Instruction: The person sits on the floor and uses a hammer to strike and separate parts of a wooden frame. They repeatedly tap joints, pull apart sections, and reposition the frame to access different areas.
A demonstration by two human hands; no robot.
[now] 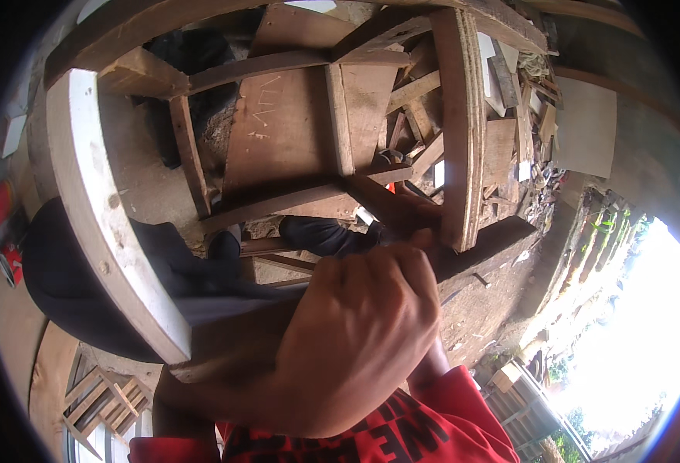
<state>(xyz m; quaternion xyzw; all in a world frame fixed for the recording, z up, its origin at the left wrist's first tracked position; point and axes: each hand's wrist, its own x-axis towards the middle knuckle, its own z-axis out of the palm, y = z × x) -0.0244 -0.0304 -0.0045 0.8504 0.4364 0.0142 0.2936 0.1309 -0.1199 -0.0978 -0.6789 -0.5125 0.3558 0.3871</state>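
Observation:
A wooden frame of joined bars surrounds my hands. My left hand [363,332] is closed in a fist over its near rail [494,243], knuckles up; what its fingers hold is hidden. Behind it, partly covered, my right hand [417,212] is by the lower end of a layered plywood-edged post [459,131]. Most of the right hand's fingers cannot be made out. A pale-faced post [112,208] meets the near rail at the left. Inner crossbars [278,204] join in the middle of the frame. A nail-like peg [482,280] sticks out just below the near rail.
A brown wooden panel [286,123] with chalk-like marks lies beyond the crossbars. Scrap wood [417,116] is heaped at the far right. My dark-trousered leg [101,278] is at the left. Slatted wood pieces [108,409] lie at lower left. Bright daylight enters at right.

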